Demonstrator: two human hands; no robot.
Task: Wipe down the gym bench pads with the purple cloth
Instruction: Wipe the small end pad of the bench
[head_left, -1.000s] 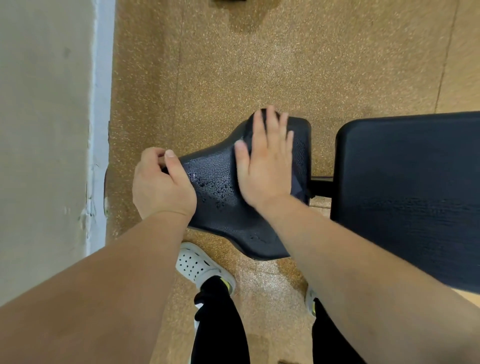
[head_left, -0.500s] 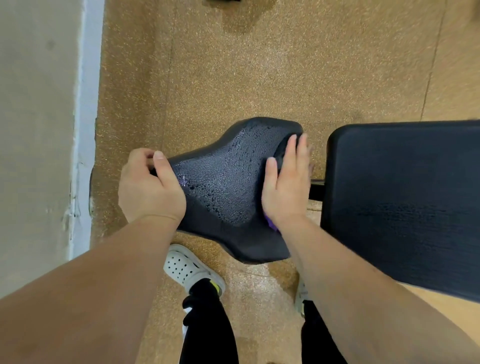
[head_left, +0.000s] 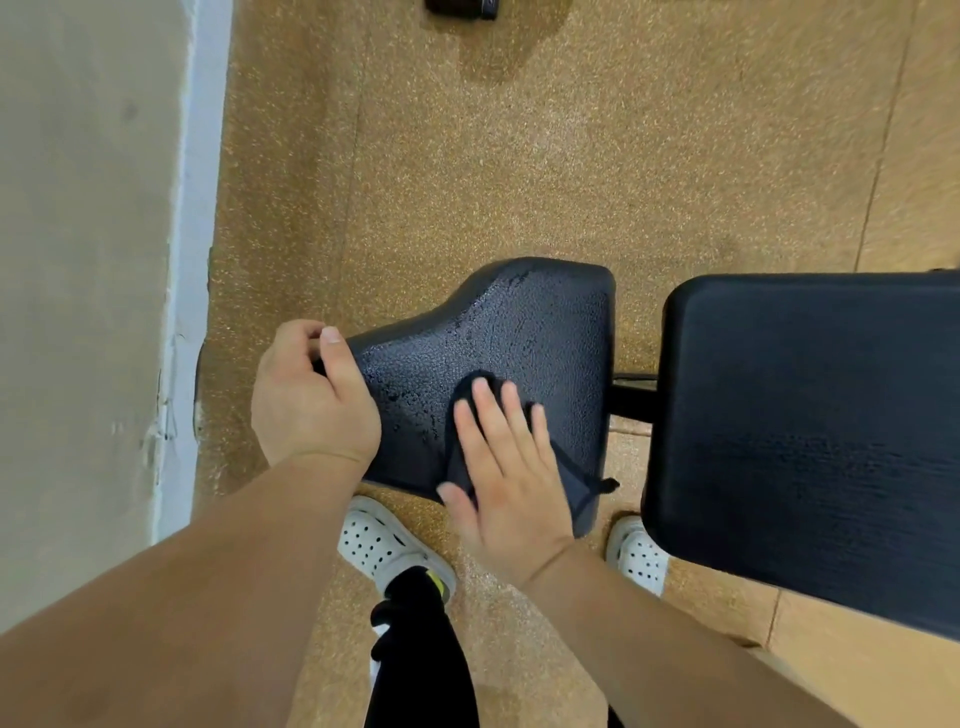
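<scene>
The black seat pad of the gym bench is beaded with droplets, and the larger black back pad lies to its right. My left hand grips the seat pad's narrow left end. My right hand lies flat, fingers spread, on the cloth at the seat pad's near edge. The cloth looks very dark here. It shows around my fingertips and to the right of my palm, where a small tag sticks out; my hand hides the rest.
A grey wall with a white baseboard runs down the left. The floor is speckled tan rubber. A dark object sits at the top edge. A black bar joins the pads. My white shoes stand under the bench.
My right hand has slid with the cloth from the seat pad's far end, past its right edge, to the near middle. My left hand has kept its grip on the narrow end.
</scene>
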